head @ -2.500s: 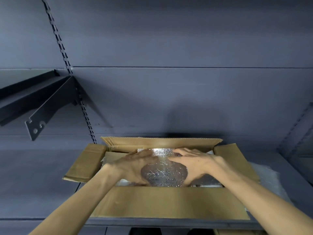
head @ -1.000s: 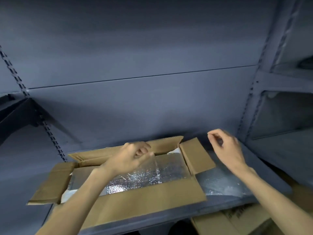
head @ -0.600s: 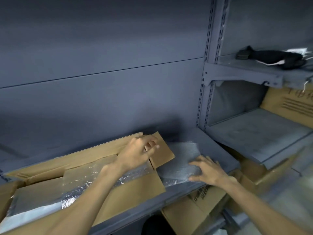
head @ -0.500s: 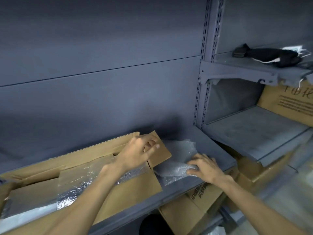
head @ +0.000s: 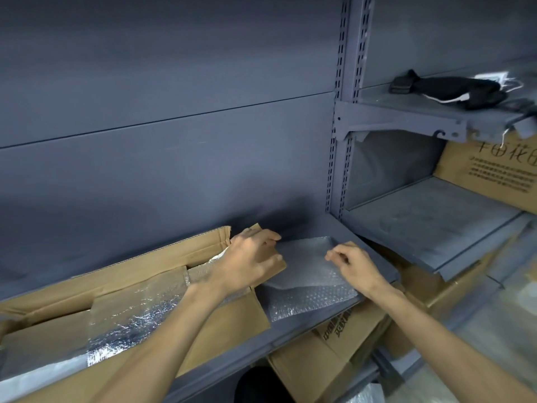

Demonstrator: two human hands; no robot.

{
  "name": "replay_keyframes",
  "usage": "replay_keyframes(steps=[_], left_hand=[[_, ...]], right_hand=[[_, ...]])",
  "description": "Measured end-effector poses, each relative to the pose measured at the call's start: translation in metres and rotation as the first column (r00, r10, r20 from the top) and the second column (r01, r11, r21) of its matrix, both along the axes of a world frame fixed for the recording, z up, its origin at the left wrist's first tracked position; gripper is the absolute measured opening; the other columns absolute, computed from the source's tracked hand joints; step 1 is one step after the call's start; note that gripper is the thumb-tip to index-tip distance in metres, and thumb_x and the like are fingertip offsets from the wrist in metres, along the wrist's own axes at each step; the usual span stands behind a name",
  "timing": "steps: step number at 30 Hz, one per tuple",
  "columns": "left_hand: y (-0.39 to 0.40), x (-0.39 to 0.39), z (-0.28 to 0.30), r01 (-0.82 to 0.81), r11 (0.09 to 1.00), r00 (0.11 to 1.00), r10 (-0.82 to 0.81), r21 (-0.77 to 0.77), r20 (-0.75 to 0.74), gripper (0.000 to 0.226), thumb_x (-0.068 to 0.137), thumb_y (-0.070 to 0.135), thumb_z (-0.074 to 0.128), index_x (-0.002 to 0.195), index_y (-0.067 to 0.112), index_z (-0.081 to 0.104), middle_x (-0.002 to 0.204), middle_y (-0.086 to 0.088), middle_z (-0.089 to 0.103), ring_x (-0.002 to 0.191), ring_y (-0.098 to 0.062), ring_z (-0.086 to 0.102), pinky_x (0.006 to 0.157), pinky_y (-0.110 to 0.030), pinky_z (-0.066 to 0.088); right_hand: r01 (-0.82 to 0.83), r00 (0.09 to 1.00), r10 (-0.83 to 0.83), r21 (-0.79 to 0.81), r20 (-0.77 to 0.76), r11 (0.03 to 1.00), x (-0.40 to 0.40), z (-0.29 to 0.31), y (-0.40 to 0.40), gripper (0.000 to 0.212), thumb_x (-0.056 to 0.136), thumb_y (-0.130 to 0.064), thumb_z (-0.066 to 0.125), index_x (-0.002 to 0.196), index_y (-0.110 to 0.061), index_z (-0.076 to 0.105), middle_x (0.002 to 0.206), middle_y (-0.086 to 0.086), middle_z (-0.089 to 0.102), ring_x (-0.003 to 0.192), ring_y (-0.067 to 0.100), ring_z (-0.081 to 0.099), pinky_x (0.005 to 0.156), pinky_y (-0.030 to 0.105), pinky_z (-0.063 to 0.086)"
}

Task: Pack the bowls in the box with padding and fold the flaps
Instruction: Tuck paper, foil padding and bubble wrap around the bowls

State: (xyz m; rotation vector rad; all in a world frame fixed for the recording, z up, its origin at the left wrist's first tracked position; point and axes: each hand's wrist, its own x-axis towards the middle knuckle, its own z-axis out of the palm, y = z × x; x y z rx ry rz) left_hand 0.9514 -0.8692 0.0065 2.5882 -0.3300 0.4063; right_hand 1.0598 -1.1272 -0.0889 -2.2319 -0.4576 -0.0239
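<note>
Now the right hand (head: 359, 267) is off the shelf, lifting an edge of the bubble wrap (head: 308, 279) w/ thumb and fingertips pinched on it; 0.5 s ago it lay pressed flat on the sheet. Left hand (head: 250, 263) hasn't moved: fingers curled over the box's right-end flap (head: 277, 267), gripping it. Bubble wrap lies on the grey shelf (head: 374, 257) just beside the box (head: 145, 286), its near part flat, far part raised. Box sits open on the same shelf, silver foil padding (head: 130, 315) inside, covering the contents, so bowls can't be seen. Beyond, to the right: printed cartons (head: 491, 175) on a lower shelf, black strap-like item (head: 453, 88) on an upper one.
</note>
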Motion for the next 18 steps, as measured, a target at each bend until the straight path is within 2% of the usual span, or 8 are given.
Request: replay_keyframes(steps=[1, 2, 3, 5, 6, 8, 14, 18], left_hand=[[-0.001, 0.001, -0.001, -0.001, 1.0, 1.0, 0.001, -0.004, -0.005, 0.038, 0.09, 0.036, 0.069, 0.124, 0.021, 0.063, 0.115, 0.008, 0.065, 0.106, -0.007, 0.052, 0.09, -0.015, 0.038], [-0.002, 0.001, -0.003, -0.002, 1.0, 1.0, 0.001, -0.012, -0.016, 0.039, 0.09, 0.038, 0.069, 0.124, 0.021, 0.063, 0.116, 0.008, 0.064, 0.108, -0.007, 0.051, 0.092, -0.02, 0.041], [-0.002, 0.0, -0.005, -0.001, 1.0, 1.0, 0.0, -0.02, -0.027, 0.039, 0.089, 0.039, 0.069, 0.124, 0.022, 0.063, 0.117, 0.009, 0.064, 0.11, -0.007, 0.051, 0.094, -0.024, 0.043], [-0.001, -0.001, -0.008, 0.0, 1.0, 0.999, -0.001, -0.03, -0.037, 0.04, 0.089, 0.041, 0.069, 0.124, 0.023, 0.063, 0.115, 0.01, 0.063, 0.112, -0.008, 0.052, 0.093, -0.025, 0.044], [0.0, -0.002, -0.009, -0.002, 0.999, 0.999, 0.001, -0.033, -0.037, 0.04, 0.088, 0.041, 0.069, 0.123, 0.023, 0.063, 0.115, 0.009, 0.063, 0.111, -0.008, 0.052, 0.092, -0.024, 0.045], [0.003, -0.003, -0.011, -0.009, 0.999, 0.999, 0.007, -0.037, -0.041, 0.039, 0.089, 0.04, 0.069, 0.123, 0.023, 0.063, 0.115, 0.009, 0.063, 0.111, -0.008, 0.052, 0.091, -0.023, 0.044], [0.009, -0.004, -0.017, -0.014, 0.999, 0.998, 0.012, -0.034, -0.058, 0.034, 0.09, 0.036, 0.069, 0.122, 0.024, 0.063, 0.114, 0.01, 0.063, 0.111, -0.009, 0.051, 0.09, -0.019, 0.042], [0.007, -0.004, -0.02, -0.006, 0.999, 0.998, 0.003, -0.05, -0.065, 0.034, 0.09, 0.038, 0.068, 0.121, 0.027, 0.062, 0.113, 0.012, 0.063, 0.109, -0.004, 0.047, 0.094, -0.022, 0.043]], right_hand=[[-0.018, 1.0, 0.018, -0.048, 0.01, 0.999, -0.001, 0.001, -0.001, 0.006, 0.098, -0.031, 0.066, 0.093, -0.034, 0.069, 0.106, -0.008, 0.06, 0.104, 0.017, 0.066, 0.088, 0.022, 0.045], [-0.072, 0.997, 0.072, -0.139, 0.001, 0.988, -0.004, 0.0, -0.003, 0.008, 0.095, -0.039, 0.069, 0.101, -0.034, 0.07, 0.112, -0.008, 0.059, 0.111, 0.017, 0.062, 0.094, 0.027, 0.046], [-0.145, 0.989, 0.146, -0.273, -0.017, 0.951, -0.007, -0.002, -0.004, 0.027, 0.091, -0.047, 0.071, 0.114, -0.033, 0.07, 0.121, -0.008, 0.058, 0.12, 0.016, 0.056, 0.102, 0.035, 0.044], [-0.266, 0.962, 0.257, -0.542, -0.095, 0.797, -0.014, -0.008, -0.002, 0.06, 0.084, -0.061, 0.07, 0.136, -0.033, 0.06, 0.138, -0.008, 0.051, 0.133, 0.017, 0.043, 0.113, 0.049, 0.034], [-0.291, 0.953, 0.278, -0.602, -0.117, 0.744, -0.017, -0.011, 0.001, 0.068, 0.082, -0.063, 0.071, 0.142, -0.034, 0.055, 0.144, -0.009, 0.048, 0.137, 0.017, 0.038, 0.115, 0.052, 0.029], [-0.284, 0.956, 0.269, -0.603, -0.117, 0.746, -0.019, -0.015, 0.005, 0.07, 0.083, -0.06, 0.072, 0.145, -0.035, 0.053, 0.146, -0.009, 0.047, 0.139, 0.017, 0.036, 0.117, 0.055, 0.027], [-0.315, 0.949, 0.275, -0.523, -0.155, 0.792, -0.014, -0.012, 0.002, 0.053, 0.089, -0.052, 0.07, 0.138, -0.035, 0.06, 0.138, -0.012, 0.05, 0.138, 0.017, 0.037, 0.118, 0.057, 0.028], [-0.291, 0.947, 0.315, -0.577, -0.062, 0.763, -0.013, -0.011, 0.002, 0.033, 0.099, -0.038, 0.061, 0.131, -0.031, 0.066, 0.135, -0.011, 0.059, 0.131, 0.015, 0.049, 0.112, 0.046, 0.038]])
